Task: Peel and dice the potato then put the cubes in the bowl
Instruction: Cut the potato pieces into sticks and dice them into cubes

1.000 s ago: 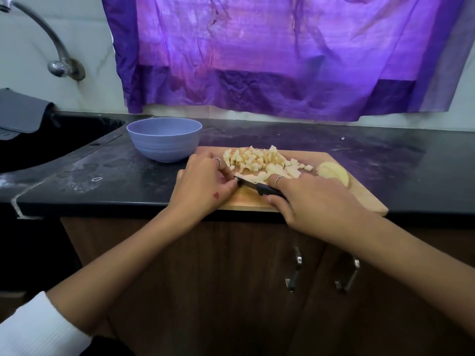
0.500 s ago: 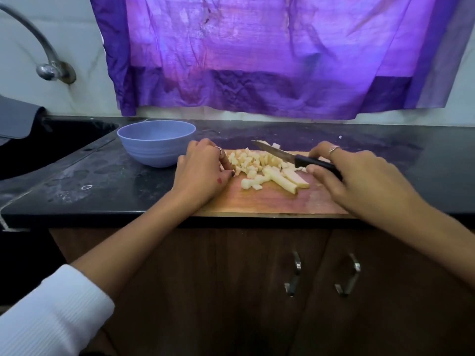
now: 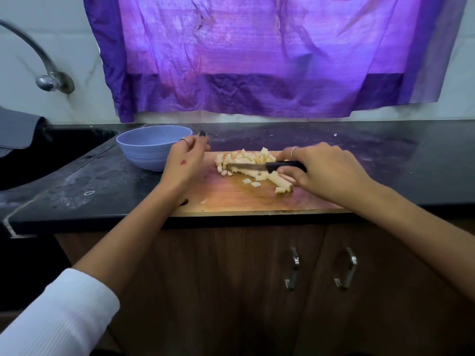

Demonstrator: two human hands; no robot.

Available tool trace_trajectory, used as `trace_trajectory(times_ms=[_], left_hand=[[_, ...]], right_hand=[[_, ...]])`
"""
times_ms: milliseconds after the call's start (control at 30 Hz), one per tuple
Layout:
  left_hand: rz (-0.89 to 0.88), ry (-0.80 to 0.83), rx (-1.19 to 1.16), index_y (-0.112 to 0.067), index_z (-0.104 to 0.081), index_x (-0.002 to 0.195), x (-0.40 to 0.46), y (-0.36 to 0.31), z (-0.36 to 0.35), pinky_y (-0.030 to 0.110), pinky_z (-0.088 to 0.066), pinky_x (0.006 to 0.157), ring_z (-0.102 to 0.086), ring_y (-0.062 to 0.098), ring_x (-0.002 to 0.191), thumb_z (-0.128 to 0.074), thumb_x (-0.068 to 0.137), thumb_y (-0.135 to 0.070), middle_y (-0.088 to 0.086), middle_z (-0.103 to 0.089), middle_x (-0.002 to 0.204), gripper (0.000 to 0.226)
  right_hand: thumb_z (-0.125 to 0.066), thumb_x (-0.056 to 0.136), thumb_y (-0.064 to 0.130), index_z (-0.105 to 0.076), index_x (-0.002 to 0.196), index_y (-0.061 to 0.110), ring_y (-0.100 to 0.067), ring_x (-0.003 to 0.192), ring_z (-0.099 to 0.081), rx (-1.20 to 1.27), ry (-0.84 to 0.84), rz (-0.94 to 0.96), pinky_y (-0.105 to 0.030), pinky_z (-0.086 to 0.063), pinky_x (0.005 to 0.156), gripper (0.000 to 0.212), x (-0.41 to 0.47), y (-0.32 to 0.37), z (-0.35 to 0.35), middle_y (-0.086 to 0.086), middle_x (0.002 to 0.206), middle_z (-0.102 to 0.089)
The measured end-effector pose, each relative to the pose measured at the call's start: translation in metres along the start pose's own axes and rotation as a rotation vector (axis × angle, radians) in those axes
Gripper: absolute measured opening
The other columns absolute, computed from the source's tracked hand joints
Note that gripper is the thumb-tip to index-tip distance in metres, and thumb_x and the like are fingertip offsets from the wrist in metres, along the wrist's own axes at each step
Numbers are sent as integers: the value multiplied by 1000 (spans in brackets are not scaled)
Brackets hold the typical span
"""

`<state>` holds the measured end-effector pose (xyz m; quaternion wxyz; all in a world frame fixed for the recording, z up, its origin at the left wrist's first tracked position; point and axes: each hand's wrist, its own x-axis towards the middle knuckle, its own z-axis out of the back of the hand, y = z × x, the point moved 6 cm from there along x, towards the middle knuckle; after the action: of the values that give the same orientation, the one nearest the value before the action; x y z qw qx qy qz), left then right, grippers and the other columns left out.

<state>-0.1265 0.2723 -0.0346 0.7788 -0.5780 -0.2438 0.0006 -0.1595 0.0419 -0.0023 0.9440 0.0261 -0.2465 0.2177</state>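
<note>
Mostly diced, with a few strips left to cut.

Cubes (image 3: 244, 159) lie heaped on the board (image 3: 244, 201) between the hands, with uncut strips (image 3: 279, 181) just under the right hand (image 3: 326, 173), which grips the knife (image 3: 262, 167). Left hand (image 3: 186, 163) hovers loose, holding nothing as far as I can tell, beside the bowl (image 3: 151, 147). Best line the strips up, steady them with curled left fingers, and cut crosswise evenly.

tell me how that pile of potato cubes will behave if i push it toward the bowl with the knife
The potato cubes lie as loose, separate bits, so they would probably scatter rather than slide as one. Flat faces suggest little rolling. The longer uncut sticks may pivot against the knife.
</note>
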Motion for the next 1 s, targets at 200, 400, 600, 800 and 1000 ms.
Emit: trace_trajectory(times_ms=[200,400,600,800,1000], left_hand=[[183,25,-186,-24,-64,99,-5,10,17,29,-44,76,-62,13,102,-35,98,-55,-2,-70,107,44],[103,-3,-109,-25,-64,98,-10,6,20,31,-48,81,-62,12,100,-35,98,-54,-5,-69,102,41],[-361,2,328,-20,-62,112,-43,-35,21,20,-47,75,-57,0,84,-52,97,-32,-11,-62,97,21],[-692,378,720,-22,-63,124,-76,-73,-54,14,-33,93,-55,16,120,-57,93,-13,-6,-61,129,33],[-792,751,1080,-22,-59,129,-73,-67,-117,38,-44,97,-52,22,122,-51,85,3,1,-57,132,51]], right_hand=[[-50,85,54,-64,115,40,-17,96,-62,259,25,120,-33,-46,77,36,-20,23,15,8,106,-69],[-52,90,51,-63,115,40,-21,106,-60,194,73,109,-34,-48,81,30,-8,37,-2,3,111,-67],[-60,91,39,-70,105,26,-23,106,-58,351,-28,-213,-38,-47,87,21,4,-18,12,-1,109,-67],[-60,92,34,-71,101,17,-8,72,-50,496,-44,-314,-27,-41,72,22,-19,-45,15,16,62,-52],[-61,91,34,-71,100,20,-9,73,-50,584,-94,-385,-25,-37,74,19,-36,-62,12,7,79,-61]])
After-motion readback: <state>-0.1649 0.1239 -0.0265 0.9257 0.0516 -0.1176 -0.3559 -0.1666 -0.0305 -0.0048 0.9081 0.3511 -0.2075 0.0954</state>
